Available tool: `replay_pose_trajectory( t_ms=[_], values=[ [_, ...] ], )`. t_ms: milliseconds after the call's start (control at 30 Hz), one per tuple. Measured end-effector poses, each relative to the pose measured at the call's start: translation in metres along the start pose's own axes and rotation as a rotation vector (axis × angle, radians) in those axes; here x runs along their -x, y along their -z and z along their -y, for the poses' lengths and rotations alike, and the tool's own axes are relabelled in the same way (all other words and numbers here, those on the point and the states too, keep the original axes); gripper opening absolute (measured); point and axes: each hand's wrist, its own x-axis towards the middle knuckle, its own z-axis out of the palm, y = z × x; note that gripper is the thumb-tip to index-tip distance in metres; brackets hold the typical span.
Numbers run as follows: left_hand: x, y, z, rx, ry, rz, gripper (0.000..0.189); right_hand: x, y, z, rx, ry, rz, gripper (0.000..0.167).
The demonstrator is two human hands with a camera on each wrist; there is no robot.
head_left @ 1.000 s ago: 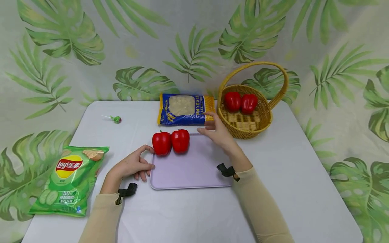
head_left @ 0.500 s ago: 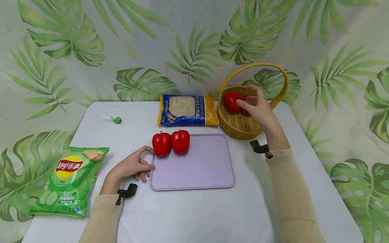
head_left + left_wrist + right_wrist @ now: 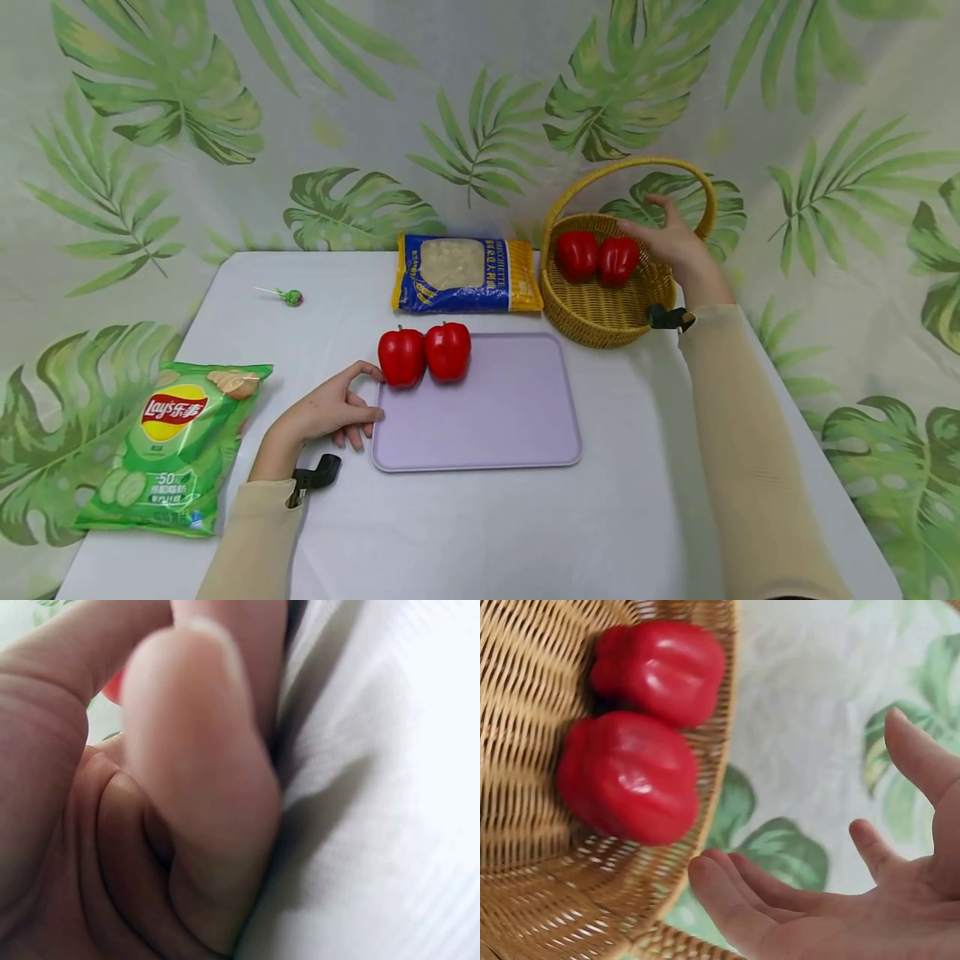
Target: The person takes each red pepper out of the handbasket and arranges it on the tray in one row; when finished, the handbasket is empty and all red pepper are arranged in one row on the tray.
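Note:
In the head view, my left hand [image 3: 326,410] rests on the table at the left edge of a lilac tray [image 3: 487,425], with thumb and index fingertip at its rim. Two red bell peppers, a left one [image 3: 401,357] and a right one [image 3: 448,352], stand side by side in the tray's far left corner. My right hand [image 3: 678,248] is over the right side of a wicker basket [image 3: 600,335], fingers spread and holding nothing. Two more red bell peppers lie in the basket, one [image 3: 630,780] nearer my fingers in the right wrist view and another [image 3: 667,671] beside it.
A blue and yellow pasta bag [image 3: 453,275] lies behind the tray, left of the basket. The basket's tall arched handle [image 3: 630,162] rises near my right hand. A green chip bag [image 3: 168,450] and a lollipop [image 3: 291,297] lie at the left.
My right hand has moved from above the tray's far right corner to the basket, passing over its peppers to its right side. The left hand and the tray have stayed put.

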Motion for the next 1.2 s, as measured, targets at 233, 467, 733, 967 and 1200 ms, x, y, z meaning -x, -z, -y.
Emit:
replay_pose_trajectory(
  t_ms=[233, 467, 733, 967, 1200],
  values=[
    [0.0, 0.0, 0.003, 0.007, -0.001, 0.003, 0.061, -0.02, 0.002, -0.011, -0.018, -0.102, 0.103, 0.101],
    [0.001, 0.0, 0.002, 0.016, 0.001, 0.006, 0.062, -0.035, 0.0, -0.023, -0.05, -0.155, 0.176, 0.097],
    [0.0, 0.001, 0.001, 0.019, -0.005, 0.006, 0.061, -0.043, -0.005, -0.031, -0.12, -0.182, 0.21, 0.098],
    [-0.002, 0.001, 0.004, 0.02, -0.012, 0.013, 0.061, -0.049, -0.008, -0.034, -0.175, -0.22, 0.217, 0.098],
    [-0.002, 0.001, 0.004, 0.018, -0.011, 0.01, 0.061, -0.05, -0.009, -0.04, -0.169, -0.211, 0.238, 0.097]
  ],
)
